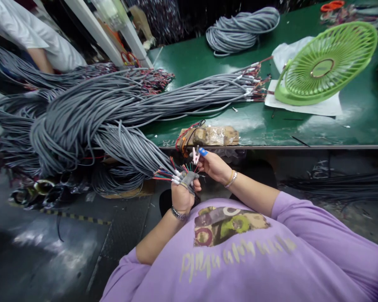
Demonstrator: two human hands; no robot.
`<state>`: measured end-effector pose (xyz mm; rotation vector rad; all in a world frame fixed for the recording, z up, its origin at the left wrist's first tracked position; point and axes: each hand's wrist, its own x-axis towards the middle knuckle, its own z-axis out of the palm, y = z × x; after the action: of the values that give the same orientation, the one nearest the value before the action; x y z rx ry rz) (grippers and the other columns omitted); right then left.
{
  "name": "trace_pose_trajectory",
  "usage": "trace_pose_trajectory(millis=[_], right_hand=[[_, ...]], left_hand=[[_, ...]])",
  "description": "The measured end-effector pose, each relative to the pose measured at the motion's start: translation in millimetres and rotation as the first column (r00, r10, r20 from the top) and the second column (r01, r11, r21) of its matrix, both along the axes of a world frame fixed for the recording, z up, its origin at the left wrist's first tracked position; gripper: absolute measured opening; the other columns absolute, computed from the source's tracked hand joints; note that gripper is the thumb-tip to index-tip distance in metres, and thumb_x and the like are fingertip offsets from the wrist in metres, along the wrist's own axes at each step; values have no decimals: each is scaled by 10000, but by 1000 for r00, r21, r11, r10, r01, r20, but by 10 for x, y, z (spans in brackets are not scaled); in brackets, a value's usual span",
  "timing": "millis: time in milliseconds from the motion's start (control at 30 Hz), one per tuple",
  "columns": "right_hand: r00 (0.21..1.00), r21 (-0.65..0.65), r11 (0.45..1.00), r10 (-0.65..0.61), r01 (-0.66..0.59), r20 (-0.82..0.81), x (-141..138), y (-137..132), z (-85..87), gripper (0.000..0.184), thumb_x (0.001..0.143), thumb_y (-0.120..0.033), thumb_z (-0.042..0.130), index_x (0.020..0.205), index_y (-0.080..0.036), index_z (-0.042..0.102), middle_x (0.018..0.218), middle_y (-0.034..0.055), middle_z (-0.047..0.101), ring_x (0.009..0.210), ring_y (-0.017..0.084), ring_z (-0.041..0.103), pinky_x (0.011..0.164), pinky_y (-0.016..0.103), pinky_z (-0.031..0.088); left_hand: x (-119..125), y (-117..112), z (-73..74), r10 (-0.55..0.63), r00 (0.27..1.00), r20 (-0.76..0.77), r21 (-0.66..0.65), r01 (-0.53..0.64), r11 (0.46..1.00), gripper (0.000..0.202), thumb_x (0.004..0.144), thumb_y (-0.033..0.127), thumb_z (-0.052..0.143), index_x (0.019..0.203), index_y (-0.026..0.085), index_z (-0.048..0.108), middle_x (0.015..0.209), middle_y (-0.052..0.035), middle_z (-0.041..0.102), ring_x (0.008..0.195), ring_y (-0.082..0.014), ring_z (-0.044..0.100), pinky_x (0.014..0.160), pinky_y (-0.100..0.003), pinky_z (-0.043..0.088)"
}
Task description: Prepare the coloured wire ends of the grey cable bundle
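Note:
My left hand (pixel 182 196) is closed around the end of a grey cable (pixel 187 179), below the table's front edge. Thin coloured wires (pixel 189 167) fan out from that end. Close by on the right, my right hand (pixel 216 167) is pinched, with blue tape on one finger. At its fingertips is a small pink-and-white piece (pixel 195 156), too small to name. A thin red wire runs close to those fingers. Just left of my hands, the bundle of grey cables (pixel 135 147) hangs over the table edge, its stripped ends showing coloured wires and white sleeves.
More grey cables (pixel 189 98) lie along the green table (pixel 255 130). A wooden block (pixel 220 135) with wires sits at the front edge. A green fan (pixel 324 67) stands on paper at right, near a cable coil (pixel 242 29). A person in white (pixel 34 37) is at upper left.

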<state>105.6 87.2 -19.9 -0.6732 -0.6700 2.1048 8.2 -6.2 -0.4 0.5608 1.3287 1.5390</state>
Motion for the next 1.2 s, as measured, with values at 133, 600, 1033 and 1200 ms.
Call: trace_pose_trajectory(millis=[133, 600, 1033, 1200], right_hand=[[999, 3, 1000, 28, -28, 37, -35, 34, -59, 508, 786, -649, 632, 764, -141, 642, 675, 6, 584, 540, 73, 434, 491, 206, 343], [999, -99, 995, -27, 23, -40, -156, 72, -9, 525, 711, -653, 707, 752, -131, 660, 578, -26, 516, 515, 66, 375, 474, 205, 288], [982, -126, 977, 161, -174, -102, 5, 38, 20, 509, 858, -650, 531, 858, -161, 671, 715, 22, 605, 545, 86, 415, 494, 198, 355], [996, -70, 994, 81, -83, -21, 8, 12, 25, 350, 839, -500, 653, 872, -154, 683, 713, 12, 600, 552, 74, 427, 483, 186, 344]], left_hand=[[14, 46, 18, -2, 1000, 13, 1, 2, 1000, 303, 620, 401, 780, 643, 137, 631, 455, 23, 586, 364, -73, 517, 364, -168, 432], [23, 84, -41, -5, 1000, -20, -36, 4, 999, 269, 606, 371, 755, 631, 144, 612, 457, 18, 590, 348, -73, 506, 356, -166, 409], [-21, -84, -45, 44, 999, -29, 80, -42, 996, 257, 666, 367, 753, 635, 150, 618, 474, 21, 593, 378, -77, 525, 389, -177, 428], [4, -35, -19, 97, 995, -12, 81, -95, 992, 260, 658, 361, 770, 660, 148, 621, 488, 31, 597, 385, -68, 525, 388, -165, 422]])
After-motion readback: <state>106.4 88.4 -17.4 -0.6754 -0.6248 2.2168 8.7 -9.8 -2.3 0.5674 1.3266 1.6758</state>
